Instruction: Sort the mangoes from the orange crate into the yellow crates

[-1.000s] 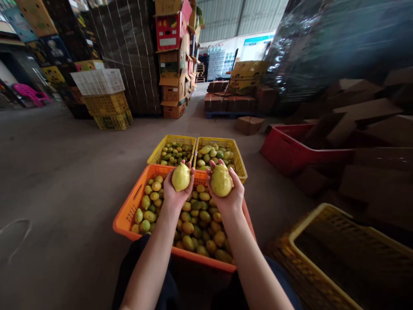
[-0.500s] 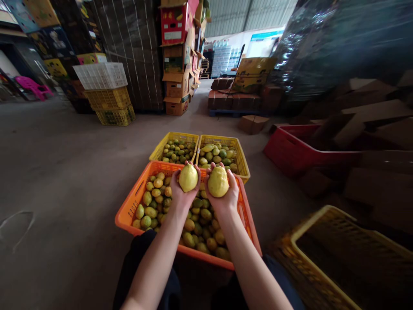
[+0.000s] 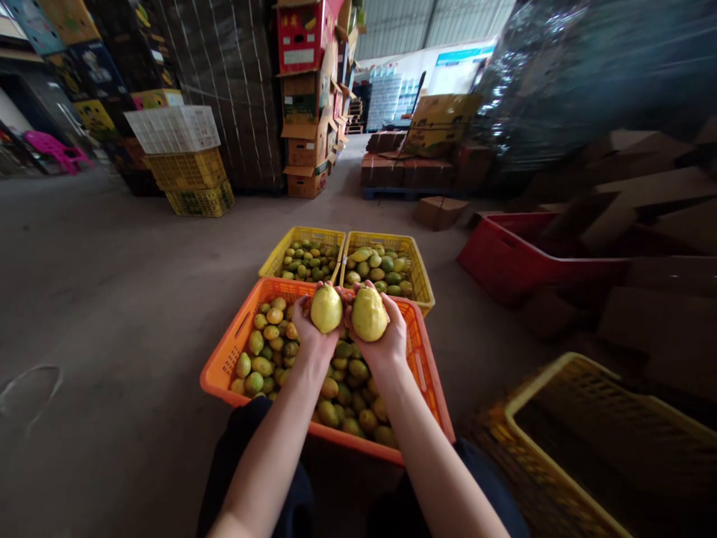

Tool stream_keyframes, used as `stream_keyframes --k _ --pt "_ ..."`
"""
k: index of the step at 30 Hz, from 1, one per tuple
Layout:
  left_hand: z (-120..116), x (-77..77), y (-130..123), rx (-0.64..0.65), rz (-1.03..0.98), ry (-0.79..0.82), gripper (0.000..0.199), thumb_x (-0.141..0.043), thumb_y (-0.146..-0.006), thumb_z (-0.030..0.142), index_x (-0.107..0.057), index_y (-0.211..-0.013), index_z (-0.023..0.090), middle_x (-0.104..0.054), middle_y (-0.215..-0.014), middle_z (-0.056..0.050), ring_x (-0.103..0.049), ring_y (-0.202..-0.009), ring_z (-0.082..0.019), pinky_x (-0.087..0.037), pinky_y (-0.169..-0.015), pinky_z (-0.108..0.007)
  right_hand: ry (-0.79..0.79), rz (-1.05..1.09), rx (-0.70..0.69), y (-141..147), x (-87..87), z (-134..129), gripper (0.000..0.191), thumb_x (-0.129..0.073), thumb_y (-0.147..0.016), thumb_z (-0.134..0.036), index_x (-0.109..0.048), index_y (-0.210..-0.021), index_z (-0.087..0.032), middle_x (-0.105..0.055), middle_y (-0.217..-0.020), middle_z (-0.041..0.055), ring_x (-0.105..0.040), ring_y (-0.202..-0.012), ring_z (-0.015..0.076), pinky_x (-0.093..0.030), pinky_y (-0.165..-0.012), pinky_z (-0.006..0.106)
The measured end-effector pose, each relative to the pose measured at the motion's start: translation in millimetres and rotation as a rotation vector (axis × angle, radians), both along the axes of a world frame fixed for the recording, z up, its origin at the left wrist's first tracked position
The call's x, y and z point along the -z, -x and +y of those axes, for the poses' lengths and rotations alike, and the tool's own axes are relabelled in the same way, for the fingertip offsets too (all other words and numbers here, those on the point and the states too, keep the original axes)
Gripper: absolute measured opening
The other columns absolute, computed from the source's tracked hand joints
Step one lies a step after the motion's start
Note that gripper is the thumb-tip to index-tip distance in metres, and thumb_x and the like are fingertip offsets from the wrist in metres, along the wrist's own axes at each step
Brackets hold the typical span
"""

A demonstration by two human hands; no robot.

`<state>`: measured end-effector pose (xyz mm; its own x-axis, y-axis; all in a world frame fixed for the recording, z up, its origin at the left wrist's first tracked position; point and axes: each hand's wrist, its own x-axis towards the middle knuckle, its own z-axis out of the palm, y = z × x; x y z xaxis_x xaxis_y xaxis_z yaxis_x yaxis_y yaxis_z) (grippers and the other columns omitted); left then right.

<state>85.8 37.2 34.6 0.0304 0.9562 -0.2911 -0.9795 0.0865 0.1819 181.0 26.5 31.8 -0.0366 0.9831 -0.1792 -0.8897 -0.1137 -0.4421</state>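
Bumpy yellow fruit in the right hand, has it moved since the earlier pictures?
Yes: the bumpy yellow fruit has moved left against the orange plastic crate, toward the smoother yellow fruit in the left hand.

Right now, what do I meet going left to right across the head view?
Pink plastic chair, white plastic crate, oval yellow fruit in left hand, bumpy yellow fruit in right hand, red plastic crate.
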Motion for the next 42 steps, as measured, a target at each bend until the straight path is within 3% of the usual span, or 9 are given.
stream_keyframes --k 8,13,21,30,42 --pt "1 3.1 1 0.001 -0.097 -0.017 0.026 -0.042 -0.075 0.025 -0.066 -0.076 0.016 -0.067 -0.079 -0.005 -0.064 -0.079 -0.017 -0.052 -0.072 -0.029 0.003 0.129 0.018 -5 2.6 3 0.030 -0.047 -0.072 -0.021 -0.063 -0.096 -0.017 -0.072 -0.090 0.0061 -0.067 -0.084 0.0190 -0.058 -0.064 0.029" --pt "0 5.0 -1 0.046 -0.150 -0.021 0.024 -0.043 -0.075 0.023 -0.066 -0.077 0.015 -0.067 -0.080 -0.006 -0.064 -0.084 -0.018 -0.052 -0.075 -0.029 -0.023 0.234 0.040 -6 3.5 4 0.029 -0.053 -0.073 -0.021 -0.062 -0.100 -0.021 -0.071 -0.095 0.0024 -0.066 -0.082 0.0161 -0.055 -0.060 0.024" --pt "-5 1.2 -9 0.050 -0.110 0.018 0.025 -0.042 -0.075 0.023 -0.065 -0.085 0.016 -0.066 -0.077 -0.005 -0.063 -0.077 -0.018 -0.052 -0.071 -0.030 0.048 0.206 0.098 -7 3.5 3 0.023 -0.055 -0.070 -0.021 -0.064 -0.091 -0.021 -0.071 -0.081 -0.0005 -0.064 -0.065 0.0140 -0.054 -0.053 0.023" --pt "0 4.8 -13 -0.023 -0.097 0.068 0.024 -0.043 -0.075 0.024 -0.064 -0.072 0.014 -0.066 -0.073 -0.005 -0.064 -0.077 -0.018 -0.050 -0.075 -0.029 0.090 0.210 0.139 -4 3.3 4 0.022 -0.054 -0.070 -0.020 -0.063 -0.090 -0.020 -0.070 -0.075 -0.0005 -0.065 -0.064 0.0154 -0.054 -0.052 0.025" --pt "-3 3.2 -9 0.018 -0.021 0.057 0.025 -0.044 -0.075 0.027 -0.065 -0.070 0.016 -0.066 -0.073 -0.006 -0.064 -0.073 -0.019 -0.051 -0.077 -0.035 0.099 0.142 0.138 -4 1.1 3 0.019 -0.055 -0.070 -0.022 -0.063 -0.087 -0.021 -0.069 -0.074 -0.0011 -0.065 -0.065 0.0147 -0.055 -0.054 0.025"
